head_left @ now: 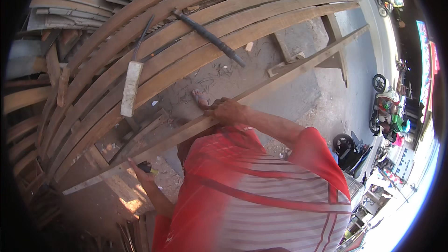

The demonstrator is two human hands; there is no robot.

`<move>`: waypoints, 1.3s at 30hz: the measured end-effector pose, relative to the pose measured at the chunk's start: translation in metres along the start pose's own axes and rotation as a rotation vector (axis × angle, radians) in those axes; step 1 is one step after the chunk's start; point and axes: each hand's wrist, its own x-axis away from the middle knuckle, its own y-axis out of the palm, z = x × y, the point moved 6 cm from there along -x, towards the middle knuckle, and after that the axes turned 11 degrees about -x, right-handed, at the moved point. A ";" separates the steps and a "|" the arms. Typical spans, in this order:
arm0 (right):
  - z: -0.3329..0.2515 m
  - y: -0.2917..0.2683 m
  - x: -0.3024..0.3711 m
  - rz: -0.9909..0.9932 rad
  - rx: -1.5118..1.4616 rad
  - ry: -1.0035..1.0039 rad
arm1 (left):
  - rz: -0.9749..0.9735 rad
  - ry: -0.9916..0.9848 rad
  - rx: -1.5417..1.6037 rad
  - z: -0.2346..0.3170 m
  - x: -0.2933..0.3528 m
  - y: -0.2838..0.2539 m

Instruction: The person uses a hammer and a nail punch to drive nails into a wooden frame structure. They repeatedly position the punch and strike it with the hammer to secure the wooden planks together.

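Note:
My right hand (227,111) is closed over the edge of a long narrow wooden plank (298,67) that runs from lower left to upper right. My left hand (143,177) is lower down, beside the plank's near end, with its fingers around a small black and yellow tool (146,167). My red striped shirt (261,191) hides what lies below my hands. A bare foot (200,97) shows on the dusty ground just beyond the plank.
Several long curved planks (186,28) lie stacked beyond. A dark metal bar (210,37) and a pale flat wooden block on a thin rod (130,87) rest on them. Scrap wood (60,4) is piled at the upper left. Parked motorcycles (386,107) stand on the right.

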 end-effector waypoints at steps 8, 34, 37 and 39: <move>-0.001 -0.109 0.025 0.335 -0.196 0.103 | -0.193 -0.028 0.083 0.004 0.063 0.052; -0.211 0.020 -0.063 0.470 -0.686 -0.035 | -0.168 -0.075 0.421 -0.136 0.079 -0.097; -0.262 0.085 -0.083 0.440 -0.545 -0.090 | -0.107 -0.044 0.426 -0.143 0.081 -0.154; -0.291 0.113 -0.088 0.410 -0.480 -0.094 | -0.053 -0.036 0.488 -0.163 0.067 -0.193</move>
